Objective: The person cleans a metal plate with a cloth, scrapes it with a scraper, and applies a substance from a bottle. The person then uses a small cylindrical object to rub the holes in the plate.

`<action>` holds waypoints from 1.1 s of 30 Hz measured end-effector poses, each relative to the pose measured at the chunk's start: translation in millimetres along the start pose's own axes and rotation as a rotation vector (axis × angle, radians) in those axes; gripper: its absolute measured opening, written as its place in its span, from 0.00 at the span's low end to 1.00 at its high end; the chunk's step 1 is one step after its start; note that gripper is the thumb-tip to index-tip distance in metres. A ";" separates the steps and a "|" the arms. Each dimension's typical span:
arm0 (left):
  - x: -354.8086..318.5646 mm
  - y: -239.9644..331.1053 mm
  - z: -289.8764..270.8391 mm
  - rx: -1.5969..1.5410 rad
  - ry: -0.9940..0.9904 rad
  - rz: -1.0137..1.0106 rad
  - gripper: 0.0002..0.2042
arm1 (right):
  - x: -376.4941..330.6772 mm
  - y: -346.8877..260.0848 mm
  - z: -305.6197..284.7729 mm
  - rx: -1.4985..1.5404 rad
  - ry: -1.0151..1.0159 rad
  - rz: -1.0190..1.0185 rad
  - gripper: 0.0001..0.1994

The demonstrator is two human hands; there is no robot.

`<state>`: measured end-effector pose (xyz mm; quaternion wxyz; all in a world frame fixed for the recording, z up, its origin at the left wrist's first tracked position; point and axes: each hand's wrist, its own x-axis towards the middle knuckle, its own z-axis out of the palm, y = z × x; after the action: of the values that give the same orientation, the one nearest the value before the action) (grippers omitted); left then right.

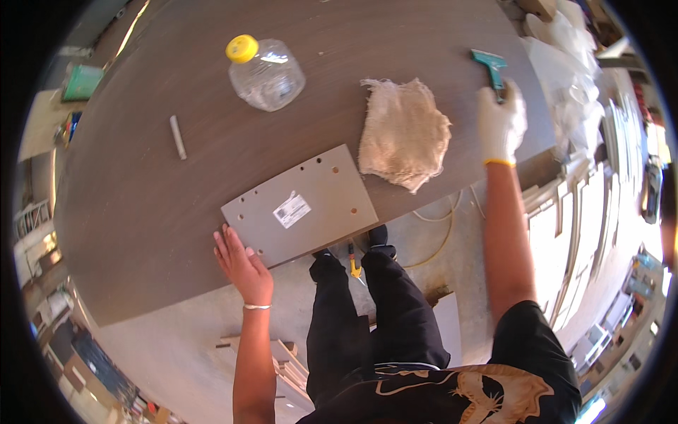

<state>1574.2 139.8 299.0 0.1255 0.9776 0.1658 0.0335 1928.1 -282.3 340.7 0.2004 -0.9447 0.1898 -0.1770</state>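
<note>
A grey-brown drilled panel (311, 212) with a white label lies at the near edge of the brown table (162, 233). My bare left hand (244, 265) rests at its left end, fingers stretched out and touching its edge. At the far right of the table my right hand (503, 124), in a white glove with a yellow cuff, is closed round the handle of a green scraper (490, 62). The scraper's wide head points away from me. A frayed beige cloth (404, 134) lies between the panel and my right hand.
A clear plastic bottle (272, 76) with a yellow cap stands toward the table's far side. Left of it lies a short whitish stick (178, 137). On the floor are a yellow-handled air gun (354, 266) and a yellow hose (443, 244). Stacked boards (575, 233) stand at the right.
</note>
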 end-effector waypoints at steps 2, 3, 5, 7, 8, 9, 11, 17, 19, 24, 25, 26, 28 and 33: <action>-1.8 5.2 -2.4 0.022 0.013 -0.044 0.31 | 36.2 23.3 12.4 -0.395 0.065 -0.126 0.33; -3.1 10.2 -2.7 0.029 0.030 -0.070 0.31 | 50.3 32.8 18.4 -0.457 -0.020 -0.171 0.32; -8.1 24.8 -3.1 0.027 0.052 -0.111 0.31 | 72.7 43.2 29.4 -0.490 -0.248 -0.201 0.32; -17.7 44.6 -4.6 0.007 0.097 -0.019 0.31 | 81.0 41.7 30.5 -0.453 -0.331 -0.224 0.31; -22.6 55.3 -4.2 -0.005 0.094 0.003 0.30 | 77.9 36.4 26.0 -0.340 -0.326 -0.183 0.31; -29.4 67.1 -3.5 -0.047 0.050 0.068 0.31 | 68.3 29.1 18.1 -0.257 -0.362 -0.104 0.30; -41.3 89.1 1.9 -0.156 -0.026 0.161 0.32 | 35.0 7.5 -8.5 -0.064 -0.277 -0.056 0.28; -56.1 118.5 19.5 -0.191 -0.196 0.103 0.34 | -188.8 -76.7 -98.2 0.278 -0.662 -0.447 0.31; -54.9 121.0 20.8 -0.253 -0.119 0.201 0.34 | -261.2 -103.7 -112.1 0.379 -0.901 -0.571 0.32; -46.7 121.7 23.6 -0.166 -0.294 0.335 0.35 | -360.3 -157.9 -119.8 0.202 -1.097 -0.658 0.30; -42.4 120.3 28.2 -0.036 -0.250 0.386 0.35 | -368.8 -163.7 -118.6 0.159 -1.106 -0.645 0.30; -40.6 118.7 30.9 0.017 -0.196 0.425 0.34 | -376.0 -168.6 -117.7 0.114 -1.112 -0.632 0.30; -37.6 116.0 37.3 0.065 -0.095 0.461 0.34 | -386.3 -172.6 -115.9 0.036 -1.107 -0.605 0.31; -38.0 115.1 50.8 0.137 0.026 0.485 0.32 | -403.5 -168.5 -113.2 -0.086 -1.077 -0.585 0.32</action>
<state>1580.2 10.2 278.5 0.0450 0.9945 -0.0701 0.0637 1581.0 -1.4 408.6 0.1730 -0.9215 -0.1983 0.2856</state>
